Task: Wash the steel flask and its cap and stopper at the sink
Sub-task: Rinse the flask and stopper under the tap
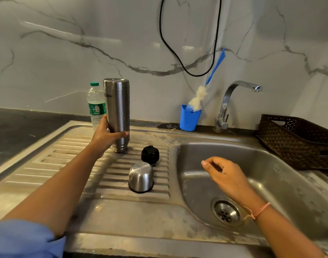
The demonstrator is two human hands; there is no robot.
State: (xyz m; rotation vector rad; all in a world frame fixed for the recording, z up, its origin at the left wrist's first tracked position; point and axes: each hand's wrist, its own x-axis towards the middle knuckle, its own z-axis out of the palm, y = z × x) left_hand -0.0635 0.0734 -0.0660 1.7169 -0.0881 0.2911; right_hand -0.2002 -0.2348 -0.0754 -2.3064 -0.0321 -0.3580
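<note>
Soft, even light, perhaps from above, fills the scene. Pale glare streaks lie on the glossy grey-veined marble wall (70, 37) and the ribbed steel drainboard (47, 164). Shadows are faint. Wide-angle distortion bends the drainboard's left edge; the blue fabric sleeve (19, 239) at its near-left corner is blurred.

Glossy grey-veined marble wall (66, 53) rises behind a dark countertop (19, 131)

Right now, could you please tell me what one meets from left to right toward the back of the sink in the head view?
plastic water bottle → steel flask → blue cup → tap → brown basket
</note>
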